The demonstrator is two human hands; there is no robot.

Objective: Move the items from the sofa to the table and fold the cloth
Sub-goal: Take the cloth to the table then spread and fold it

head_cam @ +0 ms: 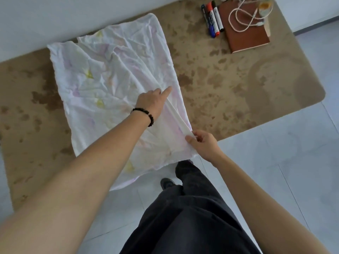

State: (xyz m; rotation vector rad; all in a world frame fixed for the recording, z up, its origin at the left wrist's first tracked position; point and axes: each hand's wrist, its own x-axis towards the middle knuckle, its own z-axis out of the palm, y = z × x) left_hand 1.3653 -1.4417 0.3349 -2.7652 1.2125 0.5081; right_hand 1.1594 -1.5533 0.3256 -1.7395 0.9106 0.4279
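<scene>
A crumpled white cloth (110,79) with faint pink and yellow marks lies spread over the left half of the brown mottled table (229,74); its near edge hangs past the table's front. My left hand (153,101), a dark bead bracelet at the wrist, rests on the cloth near its right edge with the index finger stretched along a raised fold. My right hand (201,143) pinches the cloth's near right corner at the table's front edge, pulling that fold taut.
At the table's far right lie three markers (212,19) beside a brown notebook (245,28) with a white cord (242,17) coiled on it, and a glass (265,6) behind. Pale floor tiles (275,162) and my dark trousers (192,217) fill the foreground.
</scene>
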